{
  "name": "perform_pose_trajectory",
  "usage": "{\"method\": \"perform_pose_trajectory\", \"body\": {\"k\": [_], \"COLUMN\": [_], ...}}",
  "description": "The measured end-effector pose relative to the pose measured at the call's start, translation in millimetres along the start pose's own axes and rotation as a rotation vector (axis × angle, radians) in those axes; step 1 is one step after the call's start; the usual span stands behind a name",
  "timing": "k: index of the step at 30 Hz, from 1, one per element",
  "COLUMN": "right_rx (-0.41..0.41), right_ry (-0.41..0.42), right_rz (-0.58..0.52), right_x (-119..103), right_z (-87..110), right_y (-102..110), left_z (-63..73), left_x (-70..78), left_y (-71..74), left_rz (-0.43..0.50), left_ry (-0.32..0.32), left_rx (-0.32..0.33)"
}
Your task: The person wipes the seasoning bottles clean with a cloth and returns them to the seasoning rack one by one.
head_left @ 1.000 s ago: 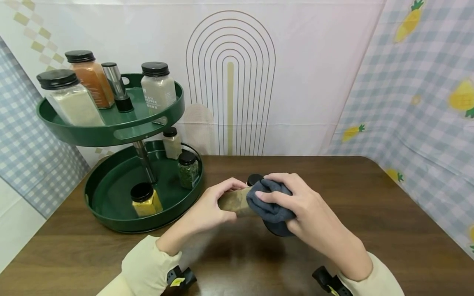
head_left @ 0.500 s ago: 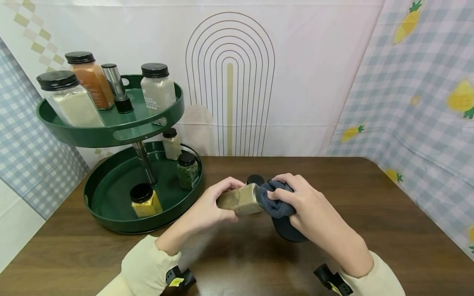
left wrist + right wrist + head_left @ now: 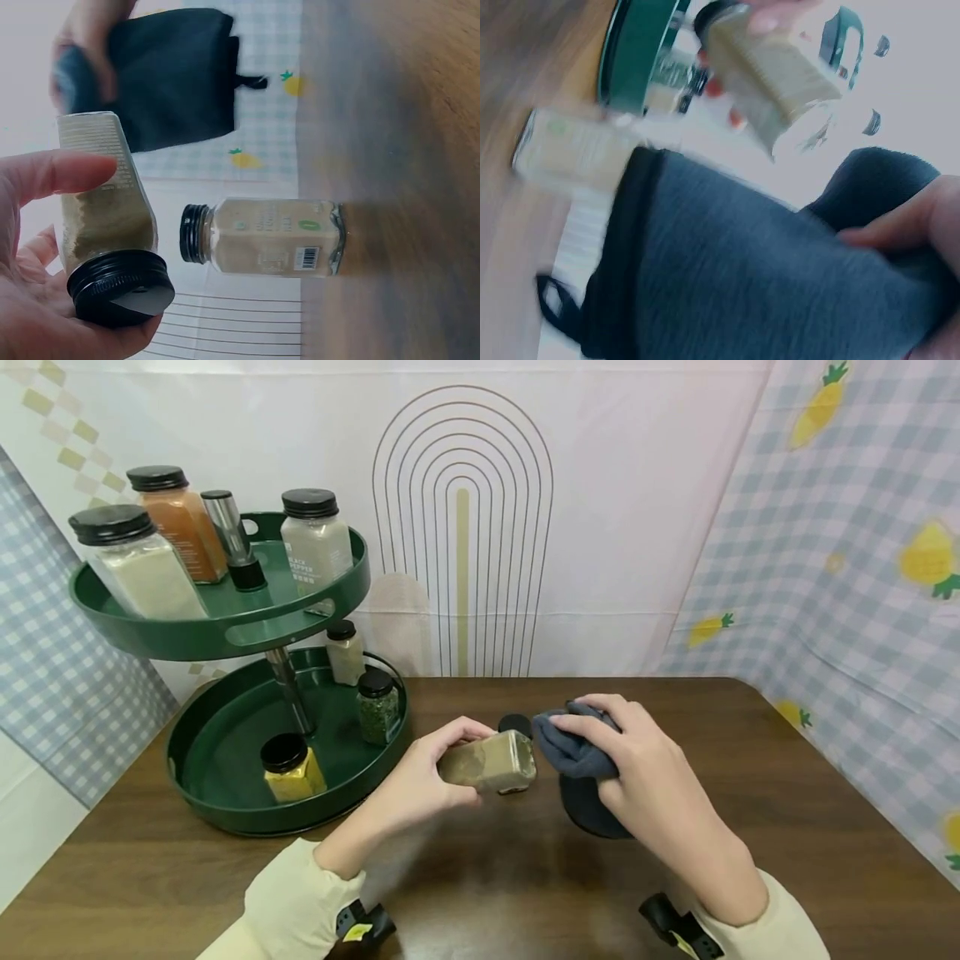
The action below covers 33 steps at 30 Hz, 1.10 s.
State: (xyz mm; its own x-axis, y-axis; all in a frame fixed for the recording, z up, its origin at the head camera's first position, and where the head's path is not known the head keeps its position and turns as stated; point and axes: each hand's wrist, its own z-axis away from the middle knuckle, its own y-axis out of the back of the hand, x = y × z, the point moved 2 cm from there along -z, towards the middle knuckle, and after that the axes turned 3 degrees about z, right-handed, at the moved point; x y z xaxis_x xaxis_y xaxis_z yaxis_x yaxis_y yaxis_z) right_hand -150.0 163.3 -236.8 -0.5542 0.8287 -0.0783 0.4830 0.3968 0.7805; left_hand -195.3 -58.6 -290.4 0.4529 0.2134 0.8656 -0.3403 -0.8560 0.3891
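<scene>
My left hand (image 3: 423, 777) grips a glass spice jar (image 3: 491, 763) of greenish-tan powder, tipped on its side above the table. Its base points right, and the left wrist view shows its black lid (image 3: 120, 289) near my palm. Just right of the base, my right hand (image 3: 648, 777) pinches a bunched dark blue-grey cloth (image 3: 573, 750). The cloth's loose end, with a small loop (image 3: 251, 81), hangs down. A gap separates cloth and jar. Behind the held jar a second spice jar (image 3: 274, 236) stands upright on the table, mostly hidden in the head view.
At left stands a two-tier green turntable rack (image 3: 285, 822). Its upper tray (image 3: 202, 639) bears several jars and a steel-and-black cylinder (image 3: 232, 539). Small jars, including a yellow one (image 3: 294, 772), sit on the lower tray. Wooden tabletop (image 3: 750, 777) extends rightward; a patterned curtain (image 3: 615, 527) hangs behind.
The cloth in my right hand has slid off the held jar's base toward the right and lifted slightly. More of the jar's end now shows. My left hand keeps its grip in nearly the same place.
</scene>
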Motion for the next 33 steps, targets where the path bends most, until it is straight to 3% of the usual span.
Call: {"method": "perform_pose_trajectory", "body": {"k": [4, 7, 14, 22, 29, 31, 33], "right_rx": [0.058, 0.040, -0.027, -0.189, -0.443, -0.413, -0.300], "right_ry": [0.138, 0.162, 0.056, -0.062, -0.126, -0.158, -0.180], "right_rz": [-0.121, -0.138, -0.092, 0.025, 0.096, 0.083, 0.058], "right_x": [-10.6, -13.9, -7.6, -5.3, -2.8, -1.9, -1.1], "right_z": [0.9, 2.3, 4.0, 4.2, 3.3, 2.8, 2.1], "right_y": [-3.5, -8.9, -15.3, -22.9, -27.1, -25.1, -20.9], "left_z": [0.2, 1.1, 3.1, 3.4, 3.3, 2.9, 2.4], "left_x": [1.0, 3.2, 6.5, 6.8, 9.9, 10.7, 10.4], "left_y": [-3.5, -5.9, -9.3, -8.1, -0.2, 2.5, 3.3], "left_rz": [-0.088, -0.149, -0.194, -0.169, -0.076, -0.078, -0.094], "left_ry": [-0.045, -0.085, -0.149, -0.128, -0.106, -0.100, -0.087], "left_rx": [-0.006, 0.000, 0.009, 0.011, 0.041, 0.054, 0.052]}}
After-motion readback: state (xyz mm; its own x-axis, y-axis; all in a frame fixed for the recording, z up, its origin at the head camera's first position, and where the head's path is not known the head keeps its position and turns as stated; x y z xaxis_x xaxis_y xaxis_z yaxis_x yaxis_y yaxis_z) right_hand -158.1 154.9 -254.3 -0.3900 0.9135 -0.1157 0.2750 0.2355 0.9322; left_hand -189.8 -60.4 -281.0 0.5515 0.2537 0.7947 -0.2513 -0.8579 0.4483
